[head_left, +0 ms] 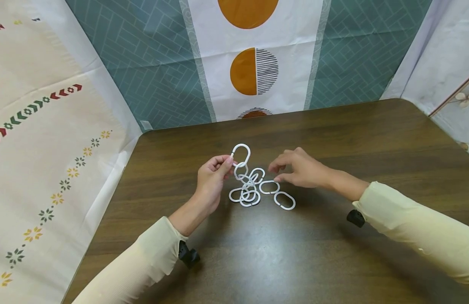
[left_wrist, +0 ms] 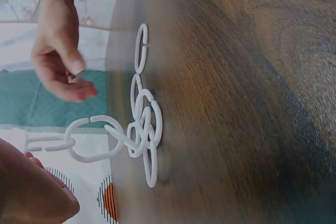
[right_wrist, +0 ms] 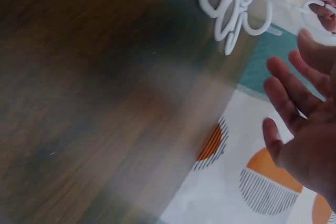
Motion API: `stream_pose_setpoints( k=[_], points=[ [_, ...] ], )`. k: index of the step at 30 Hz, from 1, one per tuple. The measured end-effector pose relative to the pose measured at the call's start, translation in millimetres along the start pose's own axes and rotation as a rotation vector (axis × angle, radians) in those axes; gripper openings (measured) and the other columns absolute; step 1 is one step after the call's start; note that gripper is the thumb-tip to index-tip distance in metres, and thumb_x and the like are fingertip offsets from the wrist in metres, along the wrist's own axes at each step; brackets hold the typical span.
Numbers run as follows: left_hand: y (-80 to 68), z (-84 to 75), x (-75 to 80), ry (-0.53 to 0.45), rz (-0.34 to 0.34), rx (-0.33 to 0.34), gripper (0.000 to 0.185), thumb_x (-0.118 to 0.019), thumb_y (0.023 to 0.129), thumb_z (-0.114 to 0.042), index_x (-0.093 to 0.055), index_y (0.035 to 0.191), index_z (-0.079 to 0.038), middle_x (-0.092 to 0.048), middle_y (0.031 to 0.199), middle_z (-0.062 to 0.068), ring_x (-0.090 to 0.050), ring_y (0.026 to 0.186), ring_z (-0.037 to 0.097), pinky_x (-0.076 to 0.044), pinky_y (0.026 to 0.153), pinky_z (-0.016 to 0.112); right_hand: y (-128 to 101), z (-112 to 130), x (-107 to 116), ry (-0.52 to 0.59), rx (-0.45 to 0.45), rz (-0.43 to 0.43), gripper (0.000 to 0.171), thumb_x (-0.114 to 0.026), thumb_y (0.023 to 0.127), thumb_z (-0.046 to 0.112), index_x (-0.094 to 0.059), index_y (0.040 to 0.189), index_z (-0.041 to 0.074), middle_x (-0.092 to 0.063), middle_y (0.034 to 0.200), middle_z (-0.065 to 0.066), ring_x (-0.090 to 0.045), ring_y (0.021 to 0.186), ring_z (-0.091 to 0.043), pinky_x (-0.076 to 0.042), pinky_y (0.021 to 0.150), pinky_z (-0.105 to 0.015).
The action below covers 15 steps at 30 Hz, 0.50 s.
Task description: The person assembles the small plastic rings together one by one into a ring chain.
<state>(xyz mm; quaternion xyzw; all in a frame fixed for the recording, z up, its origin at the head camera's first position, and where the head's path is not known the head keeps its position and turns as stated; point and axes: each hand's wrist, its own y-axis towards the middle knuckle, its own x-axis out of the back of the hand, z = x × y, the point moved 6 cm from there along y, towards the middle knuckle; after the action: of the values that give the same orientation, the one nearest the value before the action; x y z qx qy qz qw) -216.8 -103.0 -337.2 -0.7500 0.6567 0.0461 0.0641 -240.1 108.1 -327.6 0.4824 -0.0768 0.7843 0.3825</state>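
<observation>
My left hand (head_left: 209, 183) pinches a white plastic chain link (head_left: 249, 153) between thumb and fingers, above the table. More white links hang joined below it, one of them a C-shaped link (left_wrist: 94, 158) with a small gap, and they run down into a pile of links (head_left: 250, 204) on the table. Right of the pile lie an oval link (head_left: 269, 193) and, nearer to me, another oval link (head_left: 294, 204). My right hand (head_left: 302, 169) hovers to the right of these links, its fingers loosely bent and holding nothing.
The links lie on a dark brown wooden table (head_left: 234, 253). Behind it hangs a green and white cloth (head_left: 295, 84) with orange circles. A patterned cream cloth (head_left: 59, 160) stands along the left side, and a pale floral cloth (head_left: 447, 63) on the right.
</observation>
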Motion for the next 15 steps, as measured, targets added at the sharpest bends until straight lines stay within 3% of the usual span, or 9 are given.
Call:
stream_pose_setpoints(
  k=[9,15],
  points=[
    [-0.5,0.1,0.9,0.007,0.003,0.007,0.005,-0.065,0.091,-0.007,-0.063,0.094,-0.003,-0.066,0.074,-0.005,-0.055,0.068,0.013,-0.042,0.065,0.021,-22.3,-12.3,-22.5,-0.033,-0.011,0.217,0.052,-0.085,0.07,0.02,-0.068,0.119,0.019,-0.062,0.105,0.001,-0.05,0.101,-0.016,-0.027,0.08,-0.039],
    [0.1,2.2,0.6,0.021,0.013,0.014,0.006,-0.065,0.091,-0.007,-0.063,0.095,-0.003,-0.066,0.073,-0.005,-0.056,0.068,0.013,-0.041,0.065,0.021,-32.5,-9.8,-35.5,-0.09,0.016,0.281,0.07,-0.088,0.065,0.028,-0.062,0.129,0.027,-0.054,0.103,0.006,-0.045,0.098,-0.01,-0.026,0.077,-0.036]
  ],
)
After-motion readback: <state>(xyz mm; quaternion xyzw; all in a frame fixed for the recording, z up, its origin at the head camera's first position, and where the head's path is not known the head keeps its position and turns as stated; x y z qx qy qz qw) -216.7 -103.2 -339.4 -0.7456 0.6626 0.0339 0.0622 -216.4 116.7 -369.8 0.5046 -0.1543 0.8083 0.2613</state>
